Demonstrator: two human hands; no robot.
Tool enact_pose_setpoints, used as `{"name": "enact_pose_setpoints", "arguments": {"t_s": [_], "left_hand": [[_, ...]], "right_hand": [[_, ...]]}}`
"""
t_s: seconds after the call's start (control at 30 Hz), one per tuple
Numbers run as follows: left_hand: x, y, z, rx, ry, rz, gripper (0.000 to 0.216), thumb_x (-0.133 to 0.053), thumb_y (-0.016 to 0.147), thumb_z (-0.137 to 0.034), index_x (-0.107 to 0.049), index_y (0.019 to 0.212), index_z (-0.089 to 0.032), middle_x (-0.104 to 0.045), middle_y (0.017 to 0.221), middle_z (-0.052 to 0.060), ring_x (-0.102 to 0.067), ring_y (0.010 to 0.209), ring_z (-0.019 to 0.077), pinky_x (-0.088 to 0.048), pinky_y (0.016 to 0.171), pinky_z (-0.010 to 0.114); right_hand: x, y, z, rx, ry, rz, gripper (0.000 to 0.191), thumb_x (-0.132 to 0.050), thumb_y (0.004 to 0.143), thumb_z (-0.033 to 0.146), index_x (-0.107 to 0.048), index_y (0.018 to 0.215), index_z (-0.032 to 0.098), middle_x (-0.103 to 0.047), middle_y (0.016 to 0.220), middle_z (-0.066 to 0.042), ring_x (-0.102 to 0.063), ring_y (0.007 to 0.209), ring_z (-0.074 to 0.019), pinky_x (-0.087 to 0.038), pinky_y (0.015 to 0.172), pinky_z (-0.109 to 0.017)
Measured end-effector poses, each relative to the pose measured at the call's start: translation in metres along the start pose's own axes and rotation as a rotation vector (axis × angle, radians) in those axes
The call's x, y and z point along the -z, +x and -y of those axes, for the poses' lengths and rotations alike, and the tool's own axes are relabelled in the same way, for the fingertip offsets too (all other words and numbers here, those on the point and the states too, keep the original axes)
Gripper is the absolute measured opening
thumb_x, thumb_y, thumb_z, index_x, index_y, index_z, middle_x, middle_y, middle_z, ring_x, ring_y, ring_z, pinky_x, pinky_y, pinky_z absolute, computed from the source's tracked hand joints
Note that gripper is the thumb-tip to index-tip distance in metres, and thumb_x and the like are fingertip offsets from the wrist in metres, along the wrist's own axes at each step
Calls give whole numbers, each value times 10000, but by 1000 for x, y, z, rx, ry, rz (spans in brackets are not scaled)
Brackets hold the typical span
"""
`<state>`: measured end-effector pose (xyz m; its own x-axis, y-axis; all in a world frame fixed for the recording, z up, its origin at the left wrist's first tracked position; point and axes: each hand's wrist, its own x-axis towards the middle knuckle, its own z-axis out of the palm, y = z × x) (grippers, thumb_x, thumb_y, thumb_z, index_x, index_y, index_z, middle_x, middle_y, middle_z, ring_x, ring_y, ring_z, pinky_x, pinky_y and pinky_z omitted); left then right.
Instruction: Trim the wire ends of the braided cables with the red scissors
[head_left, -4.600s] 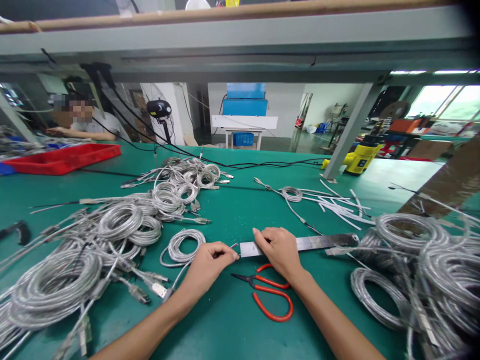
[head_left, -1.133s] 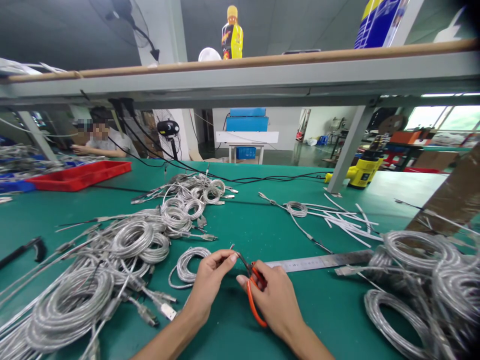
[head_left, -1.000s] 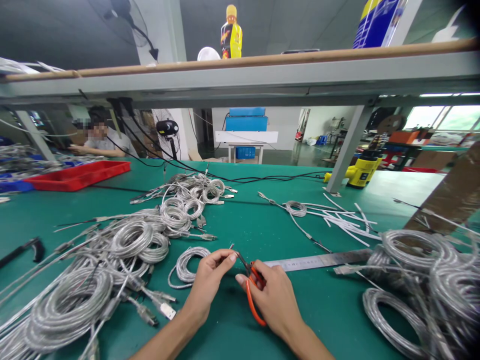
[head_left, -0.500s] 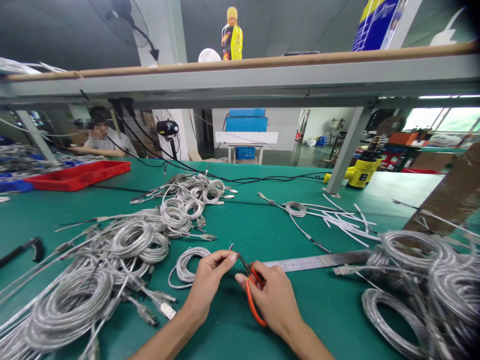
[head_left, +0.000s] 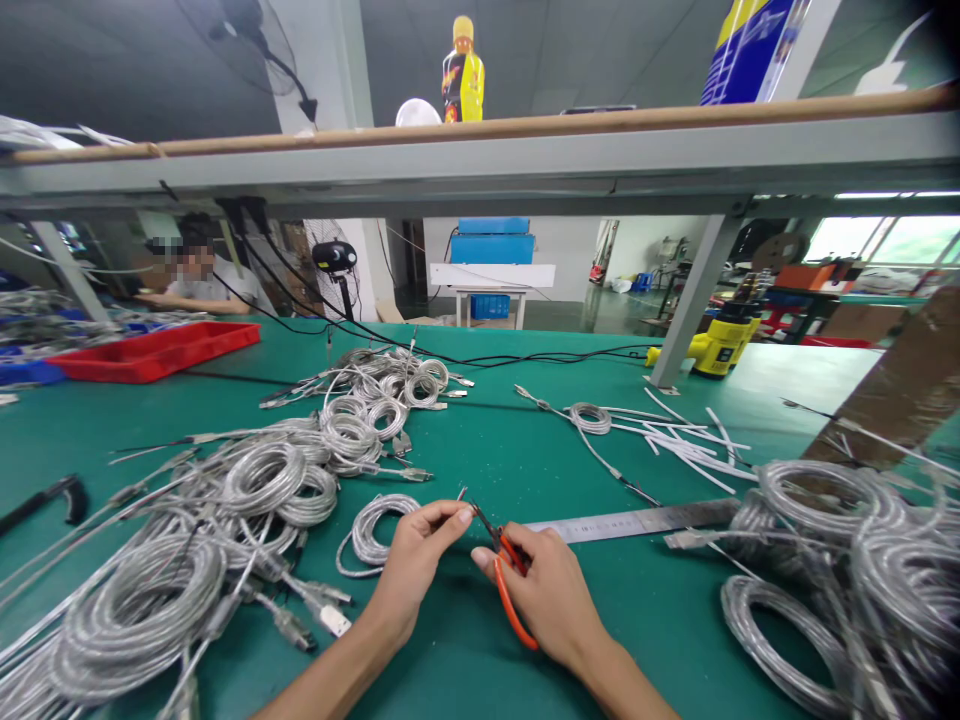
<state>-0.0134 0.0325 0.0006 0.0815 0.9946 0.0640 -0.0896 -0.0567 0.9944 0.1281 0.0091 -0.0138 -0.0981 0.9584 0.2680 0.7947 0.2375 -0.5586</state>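
Note:
My left hand is closed, its thumb and forefinger pinching a thin wire end. Just to its left lies a coil of clear silver cable; whether the pinched wire belongs to that coil is hidden. My right hand is wrapped round orange-handled pliers, whose slim dark jaws point up and left, close to the left fingertips. I cannot make out whether the jaws touch the wire. Behind the right hand a steel ruler rests on the green tabletop.
Piles of coiled cables lie on the left and right. White tube pieces are scattered beyond the ruler. A red tray, a yellow tool and a shelf post stand farther back. A person sits behind.
The lower orange handle has swung slightly outward to the right, so the pliers' handles look a little wider apart. The left hand stays in place.

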Motion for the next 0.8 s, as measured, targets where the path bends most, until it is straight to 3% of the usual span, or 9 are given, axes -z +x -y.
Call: {"name": "enact_pose_setpoints", "arguments": {"t_s": [0.37, 0.8], "left_hand": [[-2, -2, -4, 14, -9, -4, 105, -624, 627, -278, -656, 643, -179, -544, 549, -38, -378, 532, 92, -279, 529, 196], [-2, -1, -4, 6, 18, -19, 160, -627, 608, -315, -665, 663, -171, -573, 572, -10, -422, 556, 114, -299, 536, 214]], "right_hand": [[-3, -1, -2, 19, -71, -15, 444, -345, 750, 554, -405, 514, 183, -448, 460, 28, -393, 516, -121, -186, 461, -210], [-2, 1, 2, 97, -330, -60, 476, -283, 790, 528, -516, 573, 175, -513, 477, -19, -465, 491, -142, -184, 451, -228]]}}
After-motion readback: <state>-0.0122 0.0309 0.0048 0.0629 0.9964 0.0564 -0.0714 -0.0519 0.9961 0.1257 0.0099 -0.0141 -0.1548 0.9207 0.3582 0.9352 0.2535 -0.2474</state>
